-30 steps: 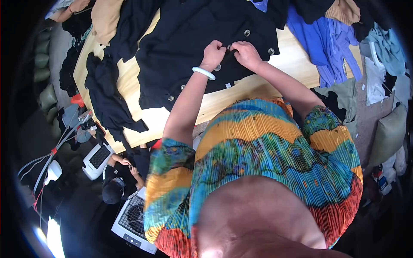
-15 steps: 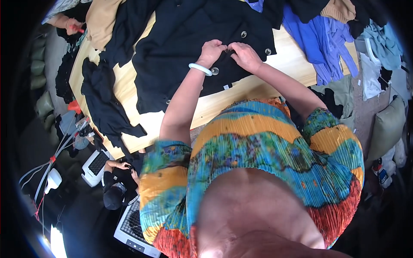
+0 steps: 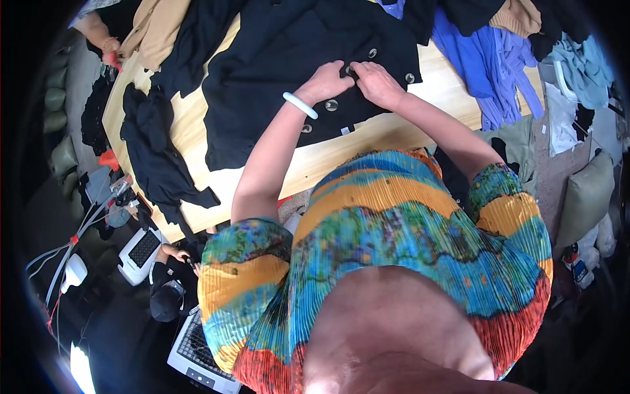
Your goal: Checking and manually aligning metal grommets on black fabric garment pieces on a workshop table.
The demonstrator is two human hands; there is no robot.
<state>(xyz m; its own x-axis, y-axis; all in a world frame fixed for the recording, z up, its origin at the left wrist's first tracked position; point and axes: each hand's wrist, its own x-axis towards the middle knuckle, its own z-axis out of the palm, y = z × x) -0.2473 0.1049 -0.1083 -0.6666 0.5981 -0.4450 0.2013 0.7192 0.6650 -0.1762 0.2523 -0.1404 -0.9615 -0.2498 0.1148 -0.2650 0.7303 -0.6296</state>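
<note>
A black cardigan (image 3: pixel 262 85) with large round buttons lies spread on the wooden table in front of me. My left hand (image 3: pixel 327 83), with a pale bangle at the wrist, has its thumb and fingers closed at the garment's buttoned edge. Facing it, my right hand (image 3: pixel 379 87) rests on the cloth with its fingertips bent around the same spot. Between the two sits a button (image 3: pixel 350 70), partly covered by my fingertips. Another button (image 3: pixel 331 105) lies just below my left hand, and a small white label (image 3: pixel 346 131) shows near the lower edge.
Blue-purple garments (image 3: pixel 485 72) hang over the table's right side. A black piece of clothing (image 3: pixel 154 144) and a tan one (image 3: pixel 154 33) lie to the left. Another person's hand (image 3: pixel 110 49) is at the far left. Cables (image 3: pixel 79 230) run beside the table's left corner.
My fingertips have parted a little, and the button between them now shows more. The left wrist has shifted slightly left. A button near the lower edge has come into clearer view.
</note>
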